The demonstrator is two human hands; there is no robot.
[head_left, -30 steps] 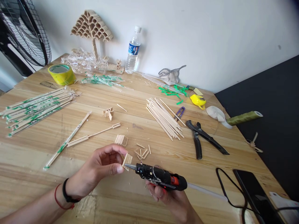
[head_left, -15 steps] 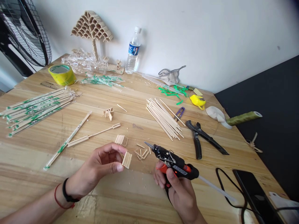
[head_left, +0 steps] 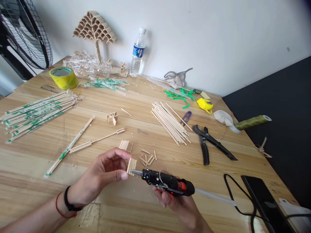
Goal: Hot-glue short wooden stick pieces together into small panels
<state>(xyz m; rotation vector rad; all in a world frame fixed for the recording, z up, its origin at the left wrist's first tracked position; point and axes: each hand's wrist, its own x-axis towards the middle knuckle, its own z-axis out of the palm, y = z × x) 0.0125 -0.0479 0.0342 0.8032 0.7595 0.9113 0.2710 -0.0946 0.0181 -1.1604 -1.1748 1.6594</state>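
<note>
Between the thumb and fingertips of my left hand [head_left: 107, 171] is a small panel of short wooden sticks [head_left: 132, 164] set side by side. My right hand [head_left: 175, 202] is wrapped round a black hot glue gun [head_left: 167, 183] with a clear glue stick out of its back end. The gun's metal nozzle points left and its tip is at the panel's lower part; whether it touches cannot be made out. Just beyond my left hand lies a stack of joined short sticks [head_left: 125, 145]. Several loose cut sticks [head_left: 149, 159] lie right of the panel.
Long bare sticks [head_left: 170, 124] lie at centre right beside black cutters [head_left: 206, 139] and purple snips [head_left: 186, 116]. Wrapped chopsticks [head_left: 39, 111] and yellow tape [head_left: 63, 77] are on the left. A water bottle [head_left: 138, 53] stands near a stick tree model [head_left: 95, 29]. A phone [head_left: 264, 200] lies right.
My right hand has brought the glue gun left and down, so its nozzle is now at the stick panel. My left hand has stayed nearly still, holding the panel.
</note>
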